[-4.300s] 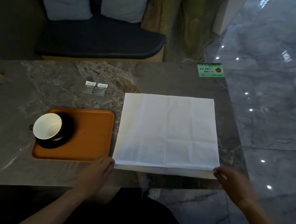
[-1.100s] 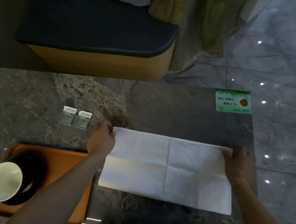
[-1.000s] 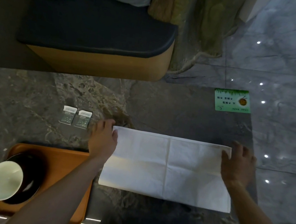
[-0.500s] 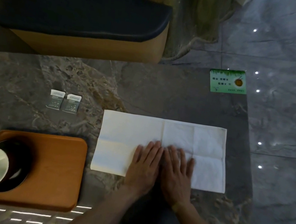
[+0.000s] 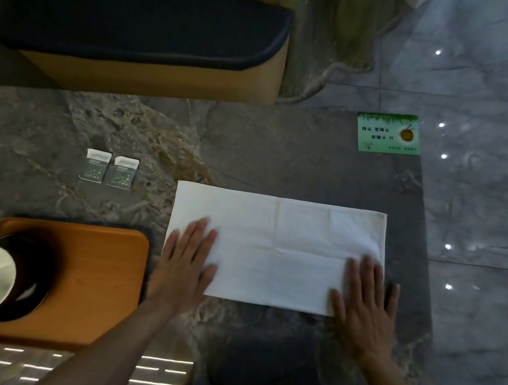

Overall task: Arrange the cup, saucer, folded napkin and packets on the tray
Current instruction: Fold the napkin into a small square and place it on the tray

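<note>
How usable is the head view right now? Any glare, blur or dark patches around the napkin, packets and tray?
Head view: dim overall, but the white napkin stands out brightly; striped light reflections glare on the table edge below the tray; spot reflections dot the glossy floor; the packets are visible, print too small to read; the left hand looks slightly soft; wide-angle bending at the edges.

2 bare forearms enter from 6 o'clock, no sleeves, watch or rings showing on either. The left hand (image 5: 186, 266) and right hand (image 5: 364, 303) are ungloved, nails short. Between the arms at 6 o'clock sits dark clothing, its detail lost in shadow.
</note>
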`<action>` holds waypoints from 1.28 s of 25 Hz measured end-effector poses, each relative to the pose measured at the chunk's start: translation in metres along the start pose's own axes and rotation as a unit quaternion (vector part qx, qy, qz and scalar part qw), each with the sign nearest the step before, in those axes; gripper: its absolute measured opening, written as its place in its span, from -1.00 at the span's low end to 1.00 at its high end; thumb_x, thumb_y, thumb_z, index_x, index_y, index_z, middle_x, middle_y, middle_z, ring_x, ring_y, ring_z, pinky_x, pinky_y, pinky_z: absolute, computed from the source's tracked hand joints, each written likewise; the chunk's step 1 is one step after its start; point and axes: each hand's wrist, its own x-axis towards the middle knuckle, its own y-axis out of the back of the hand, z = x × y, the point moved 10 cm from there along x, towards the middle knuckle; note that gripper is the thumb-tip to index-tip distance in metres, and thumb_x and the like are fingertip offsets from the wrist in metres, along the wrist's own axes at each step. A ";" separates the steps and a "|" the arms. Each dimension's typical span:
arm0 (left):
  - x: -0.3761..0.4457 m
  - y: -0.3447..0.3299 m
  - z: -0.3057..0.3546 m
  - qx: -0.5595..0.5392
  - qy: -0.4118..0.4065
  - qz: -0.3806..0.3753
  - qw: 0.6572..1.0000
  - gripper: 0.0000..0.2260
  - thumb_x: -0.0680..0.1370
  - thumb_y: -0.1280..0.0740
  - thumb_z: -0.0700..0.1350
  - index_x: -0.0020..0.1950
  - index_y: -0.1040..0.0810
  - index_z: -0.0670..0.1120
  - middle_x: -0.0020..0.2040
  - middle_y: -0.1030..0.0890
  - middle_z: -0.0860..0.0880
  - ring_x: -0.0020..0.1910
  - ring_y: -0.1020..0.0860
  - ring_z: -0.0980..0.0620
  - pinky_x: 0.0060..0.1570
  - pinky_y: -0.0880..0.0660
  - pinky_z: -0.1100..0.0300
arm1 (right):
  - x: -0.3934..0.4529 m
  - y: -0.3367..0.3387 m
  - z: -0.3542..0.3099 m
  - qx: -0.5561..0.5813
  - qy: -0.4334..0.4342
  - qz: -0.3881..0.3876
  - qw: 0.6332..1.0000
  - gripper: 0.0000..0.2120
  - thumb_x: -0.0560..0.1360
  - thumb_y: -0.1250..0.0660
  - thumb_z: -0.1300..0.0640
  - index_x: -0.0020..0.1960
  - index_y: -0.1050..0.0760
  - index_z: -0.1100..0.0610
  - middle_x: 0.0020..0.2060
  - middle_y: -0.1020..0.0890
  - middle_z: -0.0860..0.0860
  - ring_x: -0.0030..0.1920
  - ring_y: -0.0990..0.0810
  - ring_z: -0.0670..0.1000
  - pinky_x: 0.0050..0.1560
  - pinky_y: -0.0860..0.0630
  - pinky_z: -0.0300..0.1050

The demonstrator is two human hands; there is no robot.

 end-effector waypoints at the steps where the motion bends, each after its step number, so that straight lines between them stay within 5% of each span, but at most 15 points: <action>1: -0.001 0.001 -0.005 0.002 0.007 -0.001 1.000 -0.44 0.63 0.06 0.15 0.59 0.03 -0.05 0.61 0.06 -0.08 0.58 0.04 -0.09 0.51 0.03 -0.13 | 0.000 0.000 -0.001 -0.001 -0.002 -0.006 1.000 -0.33 0.56 0.17 -0.26 0.56 0.26 -0.01 0.56 0.26 0.04 0.54 0.25 0.05 0.49 0.12 0.31; 6: -0.001 0.016 0.000 -0.025 -0.006 0.020 0.999 -0.47 0.65 0.00 0.09 0.58 -0.04 -0.06 0.61 -0.02 -0.11 0.57 0.00 -0.11 0.50 -0.05 -0.12 | -0.002 0.001 -0.004 -0.007 -0.006 -0.038 0.999 -0.34 0.55 0.23 -0.25 0.52 0.40 -0.04 0.51 0.40 0.01 0.51 0.38 0.03 0.49 0.21 0.28; 8: 0.000 0.035 -0.016 -0.063 0.084 0.044 0.994 -0.50 0.63 -0.09 0.04 0.55 -0.16 -0.08 0.56 -0.19 -0.15 0.51 -0.18 -0.19 0.40 -0.26 -0.17 | -0.003 0.006 -0.008 0.011 0.003 -0.045 0.999 -0.32 0.55 0.19 -0.26 0.52 0.40 -0.04 0.51 0.41 0.01 0.50 0.40 0.03 0.49 0.23 0.28; 11: 0.000 0.050 -0.042 -0.092 0.248 0.009 0.964 -0.41 0.59 -0.26 0.06 0.54 -0.14 -0.08 0.48 -0.28 -0.21 0.36 -0.33 -0.26 0.24 -0.40 -0.17 | -0.004 0.015 -0.003 0.046 -0.008 -0.048 0.998 -0.31 0.54 0.14 -0.28 0.53 0.36 -0.07 0.52 0.37 -0.01 0.50 0.40 0.05 0.50 0.23 0.25; 16: 0.013 0.054 -0.067 -0.254 0.367 -0.037 0.894 -0.18 0.42 -0.52 0.01 0.51 -0.14 -0.17 0.45 -0.30 -0.28 0.41 -0.27 -0.31 0.23 -0.38 -0.14 | -0.003 0.013 0.027 0.050 -0.047 -0.078 0.995 -0.25 0.54 0.09 -0.32 0.51 0.42 -0.08 0.54 0.33 0.00 0.50 0.39 0.07 0.49 0.20 0.28; 20: 0.015 0.043 -0.080 -0.348 0.414 -0.045 0.840 -0.31 0.36 -0.58 -0.10 0.37 -0.34 -0.22 0.31 -0.51 -0.26 0.21 -0.51 -0.30 0.13 -0.50 -0.14 | -0.003 0.011 0.043 0.058 -0.062 -0.082 0.993 -0.16 0.45 0.10 -0.43 0.52 0.40 -0.08 0.53 0.36 -0.03 0.49 0.42 0.05 0.47 0.29 0.27; 23: 0.016 0.040 -0.076 -0.424 0.386 -0.043 0.818 -0.66 0.48 -0.47 -0.07 0.19 -0.56 -0.19 0.15 -0.63 -0.24 -0.05 -0.59 -0.16 -0.03 -0.53 -0.01 | -0.003 0.005 0.048 0.051 -0.058 -0.094 0.993 -0.14 0.44 0.10 -0.47 0.50 0.45 -0.09 0.50 0.42 -0.03 0.47 0.46 0.07 0.46 0.31 0.31; 25: 0.019 0.059 -0.068 -0.454 0.313 -0.005 0.835 -0.79 0.57 -0.35 -0.05 0.16 -0.58 -0.12 0.10 -0.65 -0.18 -0.07 -0.59 -0.11 -0.04 -0.53 0.00 | -0.002 0.005 0.047 0.048 -0.057 -0.090 0.993 -0.15 0.45 0.11 -0.47 0.50 0.45 -0.09 0.50 0.43 -0.02 0.47 0.48 0.07 0.45 0.30 0.34; 29: 0.011 0.108 -0.052 -0.420 0.211 0.054 0.881 -0.75 0.63 -0.22 0.02 0.25 -0.51 -0.05 0.07 -0.63 0.01 0.01 -0.60 0.02 -0.07 -0.53 0.03 | -0.004 0.003 0.030 0.058 -0.051 -0.087 0.993 -0.18 0.44 0.16 -0.48 0.49 0.46 -0.13 0.49 0.44 0.02 0.45 0.50 0.08 0.42 0.34 0.37; 32: 0.008 0.125 -0.029 -0.425 0.198 0.042 0.882 -0.84 0.61 -0.26 0.04 0.15 -0.48 0.06 -0.01 -0.63 0.09 -0.08 -0.62 0.11 -0.17 -0.56 0.04 | -0.005 -0.001 0.009 0.070 -0.044 -0.087 0.993 -0.18 0.43 0.17 -0.49 0.47 0.49 -0.15 0.48 0.47 0.03 0.46 0.49 0.12 0.40 0.38 0.38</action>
